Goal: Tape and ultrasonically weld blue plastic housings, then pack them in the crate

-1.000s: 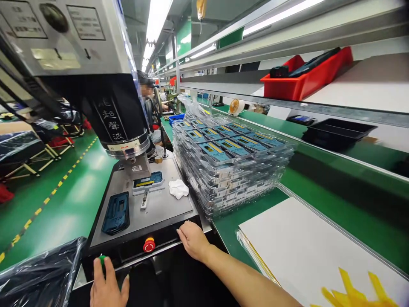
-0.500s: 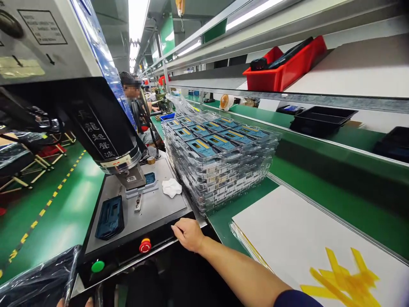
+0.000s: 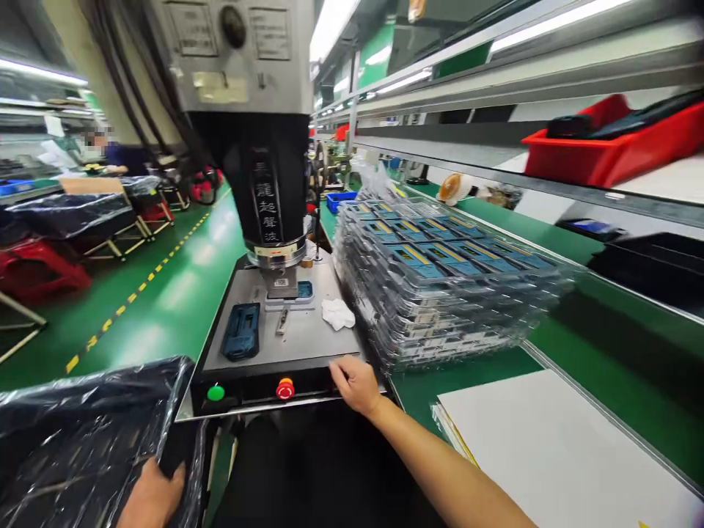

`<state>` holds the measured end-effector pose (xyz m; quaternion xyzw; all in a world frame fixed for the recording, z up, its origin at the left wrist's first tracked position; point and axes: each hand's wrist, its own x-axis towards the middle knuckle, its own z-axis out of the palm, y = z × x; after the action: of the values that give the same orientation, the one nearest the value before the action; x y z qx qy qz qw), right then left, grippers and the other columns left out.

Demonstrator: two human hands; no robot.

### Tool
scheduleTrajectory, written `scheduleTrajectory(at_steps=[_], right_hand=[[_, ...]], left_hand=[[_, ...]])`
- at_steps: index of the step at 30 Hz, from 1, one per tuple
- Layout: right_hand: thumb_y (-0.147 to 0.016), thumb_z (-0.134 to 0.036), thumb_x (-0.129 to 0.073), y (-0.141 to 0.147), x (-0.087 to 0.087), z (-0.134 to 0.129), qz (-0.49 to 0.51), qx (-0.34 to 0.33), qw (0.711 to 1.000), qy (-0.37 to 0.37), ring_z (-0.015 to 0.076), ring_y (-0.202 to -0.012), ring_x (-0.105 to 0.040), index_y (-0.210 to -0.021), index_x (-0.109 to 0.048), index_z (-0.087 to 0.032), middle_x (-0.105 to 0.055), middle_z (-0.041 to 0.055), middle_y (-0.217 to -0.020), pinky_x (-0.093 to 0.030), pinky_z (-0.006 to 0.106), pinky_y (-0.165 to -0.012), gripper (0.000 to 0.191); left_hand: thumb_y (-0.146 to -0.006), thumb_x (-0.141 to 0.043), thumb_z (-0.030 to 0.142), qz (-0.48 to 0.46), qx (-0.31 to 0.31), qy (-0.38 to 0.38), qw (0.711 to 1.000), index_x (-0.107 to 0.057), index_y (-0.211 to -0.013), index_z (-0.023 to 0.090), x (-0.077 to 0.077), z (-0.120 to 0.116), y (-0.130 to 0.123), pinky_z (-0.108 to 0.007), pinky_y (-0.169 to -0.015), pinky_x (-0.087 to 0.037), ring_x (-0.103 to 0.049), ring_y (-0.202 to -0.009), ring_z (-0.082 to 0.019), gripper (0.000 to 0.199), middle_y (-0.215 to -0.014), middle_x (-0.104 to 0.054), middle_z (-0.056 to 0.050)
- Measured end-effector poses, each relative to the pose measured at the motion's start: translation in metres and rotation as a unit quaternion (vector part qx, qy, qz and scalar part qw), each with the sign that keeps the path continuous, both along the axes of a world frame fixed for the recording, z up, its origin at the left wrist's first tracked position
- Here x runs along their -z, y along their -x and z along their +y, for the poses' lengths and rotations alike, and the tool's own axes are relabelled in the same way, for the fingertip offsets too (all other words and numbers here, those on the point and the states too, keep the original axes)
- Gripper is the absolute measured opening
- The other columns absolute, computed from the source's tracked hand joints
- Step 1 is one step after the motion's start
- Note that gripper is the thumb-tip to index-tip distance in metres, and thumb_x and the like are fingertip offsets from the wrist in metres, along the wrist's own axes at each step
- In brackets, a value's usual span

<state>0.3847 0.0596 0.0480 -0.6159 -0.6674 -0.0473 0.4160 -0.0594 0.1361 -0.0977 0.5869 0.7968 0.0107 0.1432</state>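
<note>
My right hand rests with curled fingers on the right front corner of the black machine base. Nothing shows in it. My left hand has its thumb and fingers on either side of the rim of a tray wrapped in clear plastic. Its other fingers are hidden. On the machine's metal plate lie a dark blue plastic housing and a crumpled white cloth. The press head stands over a fixture, where another blue part shows.
A green button and a red emergency stop sit on the front panel. To the right rise stacked clear trays of blue parts. White sheets lie nearer. A red bin sits on the shelf. A person works far left.
The view has swung left, so the machine and tray stack appear further right. My left hand has come further into view at the tray's rim. My right hand stays at the machine's corner.
</note>
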Motion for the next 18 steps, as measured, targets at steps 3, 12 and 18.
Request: scheduleTrajectory(at_steps=[3,12,18], right_hand=[[-0.096,-0.033,-0.045,-0.001,-0.017,0.026,0.004,-0.001,1.000,0.004,0.0122,-0.063,-0.054,-0.074,-0.064,-0.018,-0.061,0.0024,-0.067,-0.037,0.023,-0.065,0.032],[-0.087,-0.029,-0.062,0.005,-0.063,0.139,-0.079,0.075,0.983,0.147,0.0194,-0.100,-0.057,-0.105,-0.066,-0.016,-0.064,0.0090,-0.104,-0.042,0.029,-0.091,0.023],[-0.087,-0.030,-0.063,0.009,-0.059,0.184,-0.107,0.113,0.964,0.217,0.0236,-0.108,-0.054,-0.109,-0.068,-0.015,-0.061,0.0128,-0.116,-0.038,0.032,-0.096,0.028]], left_hand=[[-0.084,-0.037,0.053,-0.027,-0.010,0.054,0.998,-0.045,-0.129,0.010,-0.030,-0.011,-0.015,-0.046,-0.082,-0.050,-0.065,-0.100,-0.037,0.063,-0.114,-0.065,-0.023],[-0.085,-0.038,0.048,-0.043,-0.032,0.059,0.997,-0.039,-0.133,0.011,-0.055,-0.020,-0.029,-0.048,-0.088,-0.047,-0.060,-0.109,-0.038,0.060,-0.124,-0.059,-0.021],[-0.086,-0.037,0.046,-0.053,-0.028,0.040,0.997,-0.036,-0.137,0.009,-0.057,-0.022,-0.032,-0.050,-0.087,-0.047,-0.060,-0.109,-0.039,0.063,-0.128,-0.055,-0.023]])
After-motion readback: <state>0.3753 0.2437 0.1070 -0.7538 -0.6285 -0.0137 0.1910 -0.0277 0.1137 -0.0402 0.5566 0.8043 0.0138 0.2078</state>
